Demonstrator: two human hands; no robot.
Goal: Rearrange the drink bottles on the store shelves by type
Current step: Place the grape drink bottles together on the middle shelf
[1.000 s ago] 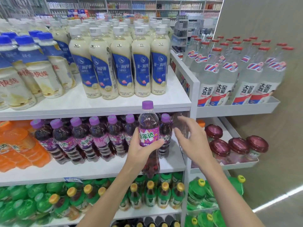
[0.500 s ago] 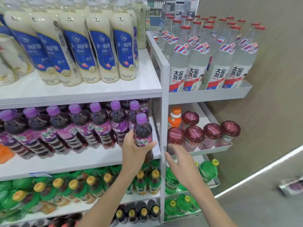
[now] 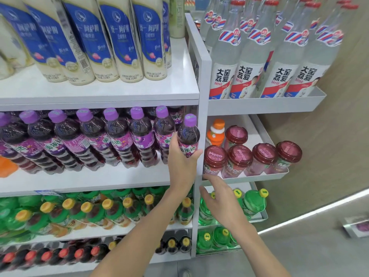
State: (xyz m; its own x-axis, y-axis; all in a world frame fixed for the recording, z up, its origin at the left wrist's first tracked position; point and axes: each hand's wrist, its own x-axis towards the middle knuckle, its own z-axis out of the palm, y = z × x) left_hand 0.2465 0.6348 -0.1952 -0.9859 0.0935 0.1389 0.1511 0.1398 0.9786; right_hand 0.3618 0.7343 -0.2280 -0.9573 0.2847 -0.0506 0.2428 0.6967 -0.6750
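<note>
Left hand (image 3: 180,166) grips purple-capped grape bottle (image 3: 188,134) round its label, upright at the right end of the middle shelf (image 3: 99,180), just beside the matching row (image 3: 117,134) and the white post (image 3: 202,116); right hand (image 3: 219,202) loosely spread, holding nothing, below the cup tray (image 3: 249,177).

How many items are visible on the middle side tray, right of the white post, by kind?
Red-lidded cups: 5
Orange-cap bottle: 1
Total: 6
The purple-cap bottle in the left hand is left of the white post, so it is not counted.
</note>
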